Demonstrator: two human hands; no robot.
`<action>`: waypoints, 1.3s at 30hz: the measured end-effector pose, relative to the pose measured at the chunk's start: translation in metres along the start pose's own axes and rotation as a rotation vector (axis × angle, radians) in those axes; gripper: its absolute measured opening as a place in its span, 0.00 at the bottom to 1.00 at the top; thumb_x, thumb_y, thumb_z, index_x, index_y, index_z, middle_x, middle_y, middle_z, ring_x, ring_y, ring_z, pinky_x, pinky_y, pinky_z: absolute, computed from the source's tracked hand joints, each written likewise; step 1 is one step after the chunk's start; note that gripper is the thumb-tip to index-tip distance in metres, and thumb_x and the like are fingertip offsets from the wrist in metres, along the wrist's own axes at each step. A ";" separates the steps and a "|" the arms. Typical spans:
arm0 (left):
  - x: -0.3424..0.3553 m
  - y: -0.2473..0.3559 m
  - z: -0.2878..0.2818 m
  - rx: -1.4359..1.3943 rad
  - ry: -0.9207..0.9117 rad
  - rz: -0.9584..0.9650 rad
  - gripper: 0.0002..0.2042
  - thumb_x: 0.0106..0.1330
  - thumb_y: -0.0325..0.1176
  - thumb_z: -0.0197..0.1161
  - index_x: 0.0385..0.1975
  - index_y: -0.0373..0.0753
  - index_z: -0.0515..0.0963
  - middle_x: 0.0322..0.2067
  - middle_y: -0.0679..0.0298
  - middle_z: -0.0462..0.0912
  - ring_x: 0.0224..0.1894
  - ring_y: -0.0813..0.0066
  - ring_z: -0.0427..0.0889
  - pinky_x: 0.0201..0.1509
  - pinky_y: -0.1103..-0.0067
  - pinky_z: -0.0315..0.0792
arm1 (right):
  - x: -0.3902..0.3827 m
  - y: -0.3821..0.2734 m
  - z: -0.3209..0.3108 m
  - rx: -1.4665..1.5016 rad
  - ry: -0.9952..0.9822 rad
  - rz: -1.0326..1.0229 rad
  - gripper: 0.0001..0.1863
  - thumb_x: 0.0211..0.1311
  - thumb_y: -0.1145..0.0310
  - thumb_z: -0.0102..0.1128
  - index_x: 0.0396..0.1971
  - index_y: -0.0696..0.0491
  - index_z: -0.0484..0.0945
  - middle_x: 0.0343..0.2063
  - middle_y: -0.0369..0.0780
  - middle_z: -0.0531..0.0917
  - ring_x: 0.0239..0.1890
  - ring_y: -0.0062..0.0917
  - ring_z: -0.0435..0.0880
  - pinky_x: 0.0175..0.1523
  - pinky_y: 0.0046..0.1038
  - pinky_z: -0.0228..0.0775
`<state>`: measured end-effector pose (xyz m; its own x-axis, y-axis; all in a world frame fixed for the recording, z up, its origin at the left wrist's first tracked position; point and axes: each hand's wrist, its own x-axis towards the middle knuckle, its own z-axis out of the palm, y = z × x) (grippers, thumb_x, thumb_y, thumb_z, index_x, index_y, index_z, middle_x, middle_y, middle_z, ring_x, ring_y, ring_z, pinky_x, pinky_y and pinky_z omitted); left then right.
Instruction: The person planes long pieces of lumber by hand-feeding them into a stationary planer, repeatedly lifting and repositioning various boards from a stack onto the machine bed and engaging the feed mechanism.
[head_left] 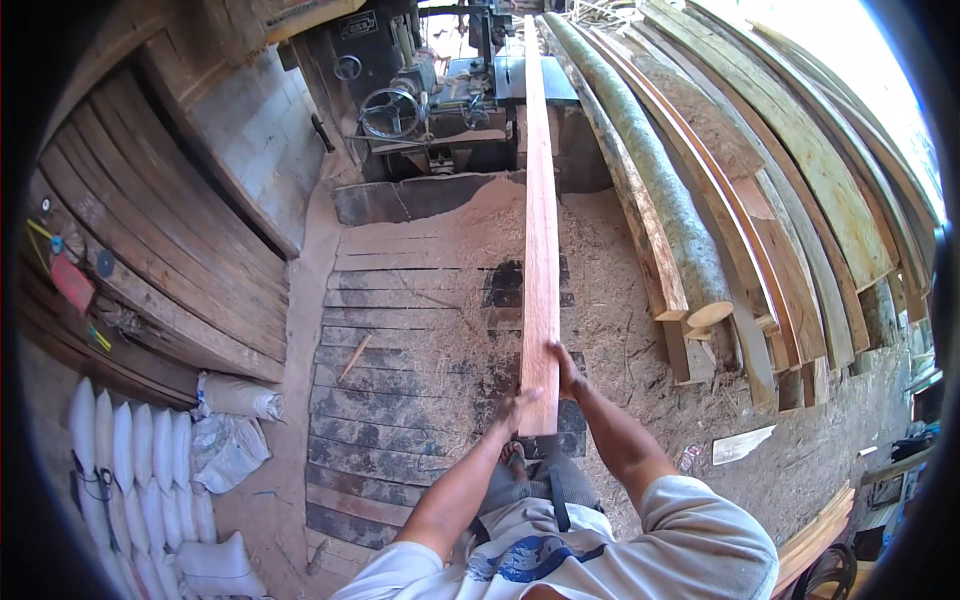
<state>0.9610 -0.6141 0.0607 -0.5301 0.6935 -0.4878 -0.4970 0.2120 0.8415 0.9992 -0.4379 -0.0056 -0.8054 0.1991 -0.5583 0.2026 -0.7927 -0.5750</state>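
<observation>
A long, pale reddish wooden beam (540, 250) stretches straight ahead from my body. Its far end lies over the flat metal table (560, 80) of a large dark woodworking machine (400, 80) with handwheels. Near the beam's close end, my left hand (518, 408) grips its left side. My right hand (567, 370) holds the right side a little farther along, the fingers partly hidden against and under the wood.
Long planks (800, 150) and a round log (660, 160) are stacked along the right. Sawdust (470, 230) covers the slatted floor (370, 380). White sacks (145, 440) are piled at lower left, below thick boards (170, 210) against the wall.
</observation>
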 end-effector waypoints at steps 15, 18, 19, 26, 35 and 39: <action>-0.332 -0.273 0.113 -0.424 -0.082 -0.019 0.33 0.54 0.42 0.64 0.60 0.39 0.62 0.47 0.57 0.74 0.49 0.63 0.78 0.50 0.68 0.77 | -0.348 0.233 -0.073 -0.109 0.053 0.056 0.47 0.49 0.33 0.56 0.60 0.55 0.67 0.50 0.47 0.77 0.52 0.36 0.77 0.61 0.38 0.65; -0.431 -0.288 0.110 -0.535 -0.108 -0.027 0.34 0.52 0.41 0.64 0.60 0.39 0.62 0.46 0.56 0.74 0.48 0.63 0.78 0.49 0.67 0.78 | -0.421 0.301 -0.057 -0.187 0.101 0.020 0.44 0.54 0.37 0.55 0.65 0.50 0.60 0.57 0.46 0.72 0.57 0.34 0.73 0.63 0.39 0.63; -0.465 -0.293 0.103 -0.563 -0.154 -0.070 0.34 0.51 0.41 0.64 0.60 0.39 0.62 0.46 0.56 0.74 0.48 0.64 0.78 0.50 0.67 0.77 | -0.452 0.317 -0.036 -0.233 0.133 -0.023 0.44 0.55 0.38 0.55 0.67 0.48 0.57 0.60 0.45 0.69 0.59 0.34 0.71 0.63 0.39 0.62; -0.649 -0.454 0.046 -0.475 -0.071 -0.103 0.38 0.48 0.39 0.65 0.62 0.38 0.59 0.49 0.55 0.73 0.56 0.60 0.72 0.58 0.64 0.72 | -0.511 0.417 0.017 -0.021 0.057 -0.303 0.44 0.60 0.42 0.53 0.69 0.50 0.49 0.62 0.43 0.64 0.63 0.32 0.65 0.67 0.37 0.56; -0.874 -0.485 0.017 -0.457 0.045 -0.133 0.38 0.48 0.39 0.65 0.62 0.38 0.60 0.51 0.55 0.73 0.55 0.61 0.73 0.57 0.64 0.72 | -0.609 0.561 0.047 -0.175 0.069 -0.287 0.51 0.58 0.47 0.54 0.71 0.56 0.38 0.66 0.48 0.59 0.63 0.32 0.64 0.65 0.31 0.56; -0.964 -0.542 -0.026 -0.614 -0.015 -0.218 0.36 0.49 0.39 0.65 0.61 0.36 0.63 0.51 0.54 0.76 0.51 0.58 0.78 0.55 0.63 0.75 | -0.664 0.632 0.076 -0.325 0.112 -0.393 0.51 0.59 0.46 0.53 0.71 0.56 0.38 0.65 0.50 0.60 0.62 0.33 0.65 0.65 0.31 0.56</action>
<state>1.7235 -1.4150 0.0690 -0.3659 0.6893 -0.6253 -0.8964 -0.0804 0.4359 1.6200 -1.1146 0.0470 -0.7944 0.5204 -0.3133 0.0736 -0.4295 -0.9001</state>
